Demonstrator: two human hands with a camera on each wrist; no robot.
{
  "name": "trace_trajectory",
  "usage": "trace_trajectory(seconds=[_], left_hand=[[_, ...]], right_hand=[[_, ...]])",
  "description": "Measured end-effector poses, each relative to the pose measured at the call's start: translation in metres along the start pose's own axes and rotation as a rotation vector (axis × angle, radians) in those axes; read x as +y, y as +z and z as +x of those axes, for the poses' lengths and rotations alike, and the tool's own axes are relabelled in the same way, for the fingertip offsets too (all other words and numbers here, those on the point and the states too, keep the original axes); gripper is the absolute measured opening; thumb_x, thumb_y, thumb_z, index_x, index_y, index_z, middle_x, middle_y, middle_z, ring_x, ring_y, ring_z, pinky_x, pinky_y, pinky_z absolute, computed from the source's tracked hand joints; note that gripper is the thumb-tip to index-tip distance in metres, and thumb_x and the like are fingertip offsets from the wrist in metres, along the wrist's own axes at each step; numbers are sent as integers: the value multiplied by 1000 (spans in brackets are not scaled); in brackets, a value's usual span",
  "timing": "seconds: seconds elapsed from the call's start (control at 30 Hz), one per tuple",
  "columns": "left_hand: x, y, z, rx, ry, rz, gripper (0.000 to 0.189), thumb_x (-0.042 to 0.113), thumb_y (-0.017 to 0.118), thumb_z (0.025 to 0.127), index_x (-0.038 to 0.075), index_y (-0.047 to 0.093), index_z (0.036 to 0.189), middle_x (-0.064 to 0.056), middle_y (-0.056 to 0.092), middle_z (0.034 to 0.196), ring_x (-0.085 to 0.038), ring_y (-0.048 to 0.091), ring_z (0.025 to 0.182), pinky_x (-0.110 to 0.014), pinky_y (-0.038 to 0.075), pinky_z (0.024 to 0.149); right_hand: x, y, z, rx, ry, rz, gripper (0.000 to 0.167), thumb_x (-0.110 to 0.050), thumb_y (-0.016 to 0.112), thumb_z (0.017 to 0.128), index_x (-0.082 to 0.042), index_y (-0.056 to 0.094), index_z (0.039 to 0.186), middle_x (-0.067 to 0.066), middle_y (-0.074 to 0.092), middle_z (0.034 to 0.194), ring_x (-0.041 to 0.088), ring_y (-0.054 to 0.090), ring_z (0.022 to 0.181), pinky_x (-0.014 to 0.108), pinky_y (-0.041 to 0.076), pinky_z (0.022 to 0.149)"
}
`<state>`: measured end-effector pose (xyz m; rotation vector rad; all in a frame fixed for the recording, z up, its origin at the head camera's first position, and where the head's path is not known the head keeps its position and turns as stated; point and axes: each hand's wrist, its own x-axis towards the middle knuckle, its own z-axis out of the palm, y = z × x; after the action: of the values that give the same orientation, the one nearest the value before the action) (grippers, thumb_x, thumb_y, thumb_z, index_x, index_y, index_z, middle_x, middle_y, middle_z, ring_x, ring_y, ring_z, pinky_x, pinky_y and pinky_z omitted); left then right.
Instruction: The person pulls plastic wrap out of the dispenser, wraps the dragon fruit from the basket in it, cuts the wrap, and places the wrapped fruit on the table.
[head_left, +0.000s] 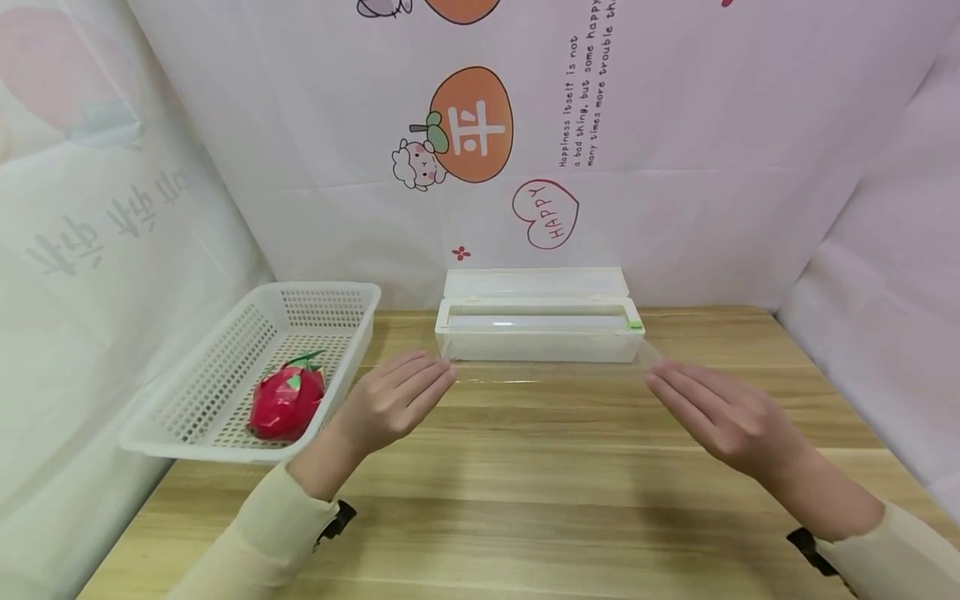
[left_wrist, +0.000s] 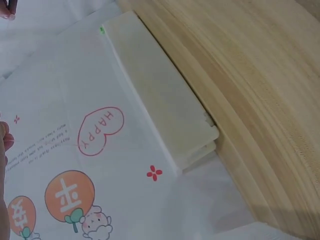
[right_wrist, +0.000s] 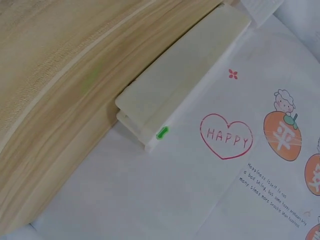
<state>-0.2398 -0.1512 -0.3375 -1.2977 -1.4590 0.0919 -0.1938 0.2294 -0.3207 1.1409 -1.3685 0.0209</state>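
A white cling film dispenser box [head_left: 540,346] stands against the back wall with its lid [head_left: 536,283] raised in the head view. A roll of clear film [head_left: 540,322] lies inside, and a thin transparent sheet [head_left: 547,372] stretches out over the front edge. My left hand [head_left: 393,396] pinches the sheet's left corner between thumb and fingers. At the opposite corner, my right hand [head_left: 727,412] pinches the film likewise. The long white box [left_wrist: 160,90] also shows in the left wrist view, with fingers at the left edge. A green cutter slider [right_wrist: 163,132] sits at its end in the right wrist view.
Left of the hands, a white perforated basket [head_left: 360,350] holds a red dragon fruit [head_left: 285,404] with green leaf tips. The wooden table [head_left: 525,500] extends toward me. White printed cloth [head_left: 337,225] covers the walls at the back and sides.
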Motion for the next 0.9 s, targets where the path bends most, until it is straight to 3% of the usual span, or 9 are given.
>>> trace_trajectory(seconds=[0.67, 0.9], left_hand=[[-9, -19, 18, 97, 65, 30, 13, -3, 61, 91, -7, 71, 100, -18, 72, 96, -26, 71, 82, -41, 57, 77], [-11, -26, 25, 140, 97, 42, 12, -3, 62, 91, -7, 71, 98, -19, 72, 95, -26, 71, 80, -41, 57, 75]], right_hand=[[-1, -9, 20, 119, -14, -60, 21, 15, 54, 91, 8, 71, 102, 19, 71, 94, 27, 67, 69, 38, 55, 57], [-3, -10, 18, 174, -13, -69, 19, 12, 57, 90, 6, 72, 100, 18, 72, 91, 26, 69, 72, 38, 57, 63]])
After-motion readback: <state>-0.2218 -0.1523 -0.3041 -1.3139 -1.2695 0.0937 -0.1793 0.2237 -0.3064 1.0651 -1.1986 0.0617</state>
